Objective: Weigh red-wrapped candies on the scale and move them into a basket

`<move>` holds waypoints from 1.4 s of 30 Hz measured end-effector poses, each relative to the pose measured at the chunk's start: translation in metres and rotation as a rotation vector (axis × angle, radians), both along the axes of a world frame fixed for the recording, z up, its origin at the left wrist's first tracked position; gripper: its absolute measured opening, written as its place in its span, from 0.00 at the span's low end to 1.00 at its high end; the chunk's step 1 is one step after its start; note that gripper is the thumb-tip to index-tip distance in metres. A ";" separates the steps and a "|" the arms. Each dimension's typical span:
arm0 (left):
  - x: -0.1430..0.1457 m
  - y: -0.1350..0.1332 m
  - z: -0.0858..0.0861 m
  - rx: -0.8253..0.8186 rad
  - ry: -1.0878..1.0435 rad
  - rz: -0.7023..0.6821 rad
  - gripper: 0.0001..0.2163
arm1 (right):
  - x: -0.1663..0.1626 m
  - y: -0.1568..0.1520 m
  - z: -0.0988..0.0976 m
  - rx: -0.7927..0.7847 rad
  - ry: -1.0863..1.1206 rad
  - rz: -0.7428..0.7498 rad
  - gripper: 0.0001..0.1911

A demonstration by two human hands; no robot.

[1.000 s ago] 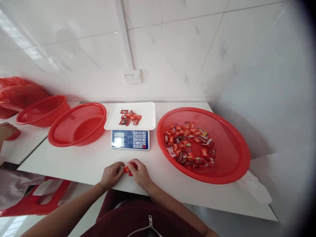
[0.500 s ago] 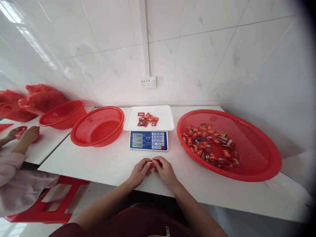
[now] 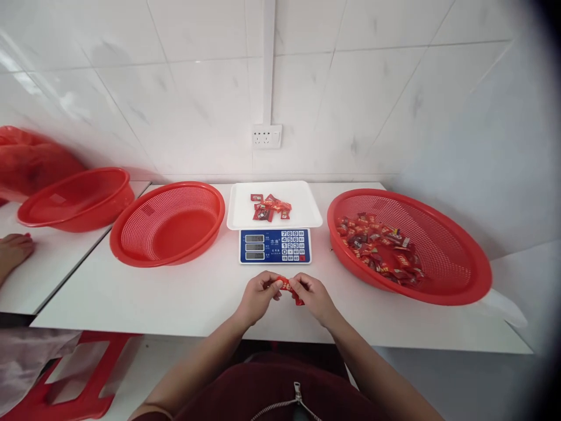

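Between my two hands is a small red candy packet (image 3: 286, 284) with pale lettering. My left hand (image 3: 258, 297) pinches its left end, and my right hand (image 3: 313, 297) grips the other side, where a red piece hangs below the fingers. Both hands are just in front of a blue-and-white digital scale (image 3: 275, 246). Several red packets (image 3: 272, 207) lie in a loose pile on the scale's white tray (image 3: 239, 204). At the right, a large red mesh basket (image 3: 456, 251) holds many similar packets (image 3: 381, 251) in its left part.
Left of the scale stands a red mesh basket (image 3: 169, 234) with nothing visible inside. Farther left are a red basin (image 3: 79, 202), a red plastic bag (image 3: 35, 161) and a co-worker's hand (image 3: 15, 251). A socket (image 3: 267, 136) is on the tiled wall behind. A red stool (image 3: 87, 380) stands below.
The view has shifted to the right. My hands have spread slightly apart, so the red packet between them now shows more clearly. The pile on the scale tray looks the same.
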State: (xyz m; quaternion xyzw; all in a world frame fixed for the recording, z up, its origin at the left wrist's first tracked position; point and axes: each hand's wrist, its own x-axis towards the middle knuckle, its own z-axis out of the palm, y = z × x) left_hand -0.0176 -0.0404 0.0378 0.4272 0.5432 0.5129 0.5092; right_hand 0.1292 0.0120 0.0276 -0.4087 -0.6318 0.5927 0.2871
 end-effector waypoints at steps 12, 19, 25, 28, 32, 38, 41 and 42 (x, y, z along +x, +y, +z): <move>-0.011 0.015 0.012 0.019 0.030 -0.021 0.13 | -0.018 0.010 0.018 0.177 -0.084 -0.135 0.19; -0.008 0.023 0.012 0.027 -0.121 0.041 0.13 | -0.008 0.011 0.024 0.002 -0.036 0.015 0.17; -0.003 0.027 0.014 -0.015 -0.222 0.025 0.12 | 0.000 0.016 0.022 -0.041 0.043 -0.012 0.17; 0.000 0.026 0.014 -0.038 -0.242 0.002 0.13 | 0.003 0.018 0.019 -0.045 0.061 -0.043 0.16; 0.003 0.026 0.015 -0.048 -0.178 -0.097 0.13 | 0.005 0.020 0.018 -0.038 0.066 -0.052 0.16; 0.005 0.027 0.015 -0.040 -0.124 -0.113 0.13 | 0.007 0.020 0.016 -0.068 0.085 -0.030 0.16; 0.005 0.025 0.014 -0.050 -0.104 -0.121 0.13 | 0.008 0.020 0.015 -0.118 0.109 0.043 0.17; 0.005 0.024 0.014 -0.051 -0.092 -0.132 0.13 | 0.009 0.019 0.015 -0.136 0.115 0.074 0.17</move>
